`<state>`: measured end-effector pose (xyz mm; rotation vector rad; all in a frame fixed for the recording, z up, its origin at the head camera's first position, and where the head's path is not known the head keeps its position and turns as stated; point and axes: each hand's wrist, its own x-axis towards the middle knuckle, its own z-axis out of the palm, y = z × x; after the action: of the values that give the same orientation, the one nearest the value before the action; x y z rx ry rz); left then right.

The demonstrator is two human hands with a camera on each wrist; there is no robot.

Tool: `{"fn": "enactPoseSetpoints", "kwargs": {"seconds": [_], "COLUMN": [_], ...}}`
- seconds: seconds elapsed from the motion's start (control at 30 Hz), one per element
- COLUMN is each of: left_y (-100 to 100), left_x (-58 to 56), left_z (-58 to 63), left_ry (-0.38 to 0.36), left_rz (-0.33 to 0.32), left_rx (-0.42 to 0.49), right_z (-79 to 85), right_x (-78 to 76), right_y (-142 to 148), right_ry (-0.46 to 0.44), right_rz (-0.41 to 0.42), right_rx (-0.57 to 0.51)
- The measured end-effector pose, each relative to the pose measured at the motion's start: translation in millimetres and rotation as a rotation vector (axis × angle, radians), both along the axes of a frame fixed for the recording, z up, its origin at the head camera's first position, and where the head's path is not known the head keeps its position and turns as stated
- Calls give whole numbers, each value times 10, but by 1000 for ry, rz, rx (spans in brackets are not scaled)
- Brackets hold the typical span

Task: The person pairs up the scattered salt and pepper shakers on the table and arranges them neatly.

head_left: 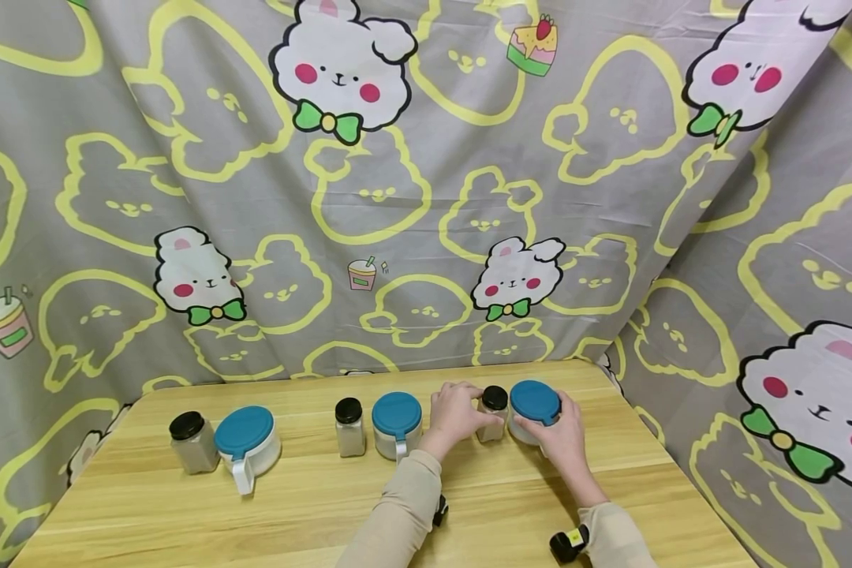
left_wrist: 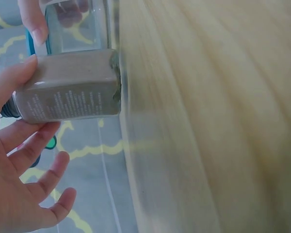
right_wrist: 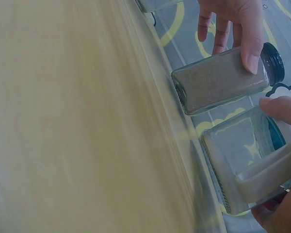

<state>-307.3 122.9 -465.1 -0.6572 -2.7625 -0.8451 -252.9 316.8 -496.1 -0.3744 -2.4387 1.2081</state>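
Observation:
My left hand (head_left: 456, 412) pinches a square glass jar (head_left: 493, 427) with a black lid between thumb and fingers. Grey-brown powder fills that jar (left_wrist: 70, 87), and fine print runs along one side in the left wrist view. The lower fingers of my left hand (left_wrist: 26, 189) spread away from the glass. To its right, my right hand (head_left: 566, 435) grips a clear glass seasoning pot (head_left: 534, 402) with a blue lid and white handle, thumb at the front, fingers round the far side. In the right wrist view, the pot (right_wrist: 233, 145) stands close beside the powder jar (right_wrist: 218, 82).
Another black-lidded jar (head_left: 351, 430) and blue-lidded pot (head_left: 397, 414) stand left of my left arm. A similar jar (head_left: 194, 446) and pot (head_left: 244, 434) stand farther left on the wooden table (head_left: 298, 505). A patterned curtain (head_left: 412, 237) hangs along the table's back edge.

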Motion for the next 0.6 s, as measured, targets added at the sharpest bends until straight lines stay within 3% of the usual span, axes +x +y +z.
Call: {"fn": "enactPoseSetpoints", "kwargs": {"seconds": [0.37,0.6], "left_y": [-4,-20], "left_x": [-20,-15], "left_z": [-23,-26], "left_ry": [-6,-52], "left_rz": [-1,1], "left_rx": [-12,13], "right_z": [2,-16], "right_x": [8,0], "right_y": [-15,-7], "right_ry": [-17,-18], "right_rz": [14,21], "right_rx": [-13,-8]}}
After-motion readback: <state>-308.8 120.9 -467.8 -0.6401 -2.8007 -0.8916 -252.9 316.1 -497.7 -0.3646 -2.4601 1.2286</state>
